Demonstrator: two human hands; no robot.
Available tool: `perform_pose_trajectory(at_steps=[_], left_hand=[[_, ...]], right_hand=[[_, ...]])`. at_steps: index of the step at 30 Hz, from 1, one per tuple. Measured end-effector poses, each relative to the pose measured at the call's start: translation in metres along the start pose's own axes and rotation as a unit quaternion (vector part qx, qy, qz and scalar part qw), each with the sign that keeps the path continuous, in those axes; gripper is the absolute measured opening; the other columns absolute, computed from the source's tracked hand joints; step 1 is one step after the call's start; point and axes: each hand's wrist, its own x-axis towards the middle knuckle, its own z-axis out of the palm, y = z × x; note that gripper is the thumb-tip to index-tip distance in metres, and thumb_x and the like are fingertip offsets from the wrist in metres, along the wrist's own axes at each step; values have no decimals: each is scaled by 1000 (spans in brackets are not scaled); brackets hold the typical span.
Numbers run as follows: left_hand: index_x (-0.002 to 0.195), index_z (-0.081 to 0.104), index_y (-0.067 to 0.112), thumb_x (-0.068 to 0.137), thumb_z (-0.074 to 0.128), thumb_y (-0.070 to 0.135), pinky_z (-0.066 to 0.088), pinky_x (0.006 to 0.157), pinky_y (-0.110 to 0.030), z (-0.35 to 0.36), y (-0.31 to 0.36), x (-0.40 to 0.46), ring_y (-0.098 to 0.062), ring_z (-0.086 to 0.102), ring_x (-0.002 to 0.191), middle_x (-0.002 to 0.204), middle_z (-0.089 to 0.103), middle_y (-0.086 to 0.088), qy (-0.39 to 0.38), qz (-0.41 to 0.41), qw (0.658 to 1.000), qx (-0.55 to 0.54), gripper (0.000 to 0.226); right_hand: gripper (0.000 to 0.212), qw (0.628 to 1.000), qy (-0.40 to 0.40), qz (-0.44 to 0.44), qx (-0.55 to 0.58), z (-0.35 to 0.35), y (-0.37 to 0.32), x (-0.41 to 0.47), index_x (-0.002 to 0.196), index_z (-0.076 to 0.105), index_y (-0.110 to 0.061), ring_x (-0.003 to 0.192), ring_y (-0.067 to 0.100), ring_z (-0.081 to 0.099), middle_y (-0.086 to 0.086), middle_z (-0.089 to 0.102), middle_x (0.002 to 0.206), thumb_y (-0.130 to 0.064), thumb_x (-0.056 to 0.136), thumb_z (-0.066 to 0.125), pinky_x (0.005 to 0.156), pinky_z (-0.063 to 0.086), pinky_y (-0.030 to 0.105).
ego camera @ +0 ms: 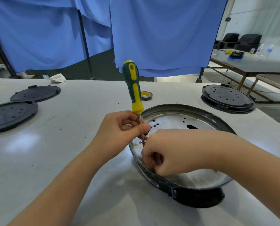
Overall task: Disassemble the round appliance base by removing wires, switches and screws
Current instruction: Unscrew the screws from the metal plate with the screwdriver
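Note:
The round appliance base point(181, 110), a shallow metal pan with a dark rim and several holes in its floor, lies on the white table in front of me. A screwdriver point(133, 88) with a green and yellow handle stands nearly upright, its tip down inside the pan's left side. My left hand point(119, 132) pinches the steel shaft just under the handle. My right hand point(170, 152) reaches into the pan with fingers curled at the near left rim, close to the tip. What those fingers hold is hidden.
Two black perforated round covers point(35, 93) point(10, 115) lie at the left. Another black round base point(227, 98) stands at the back right. A roll of tape point(146, 95) sits behind the screwdriver. Blue curtains hang beyond the table's far edge.

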Motion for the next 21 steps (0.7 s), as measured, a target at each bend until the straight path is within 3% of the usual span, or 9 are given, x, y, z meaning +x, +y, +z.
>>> perform_pose_trajectory(at_steps=[6,12,17,21], left_hand=[[74,71,21,73,78,13,50,56,-11,1,-1,0,-12,71,59,65,73,3,-4,-4,1000,-3,11],[75,71,19,74,78,13,51,57,-11,1,-1,0,-13,72,60,67,73,1,-5,-8,1000,-5,9],[77,71,17,72,77,19,51,58,-12,1,0,-1,-14,72,62,69,74,0,-8,-10,1000,-6,8],[75,71,19,72,78,17,51,58,-12,1,0,0,-11,71,60,67,73,2,-2,-8,1000,-7,8]], right_hand=[[10,999,-31,17,18,-1,1,1,82,67,-9,58,10,52,5,66,74,-7,79,58,49,41,16],[16,999,-19,19,29,-1,2,-4,85,66,-18,66,8,56,-6,64,74,-7,82,54,63,48,22],[6,999,-10,30,-7,5,2,-3,87,63,-16,61,6,51,-9,54,65,-15,89,57,59,42,18],[12,999,2,37,-9,3,1,-3,86,57,-18,69,11,56,-6,58,73,-28,94,55,61,44,22]])
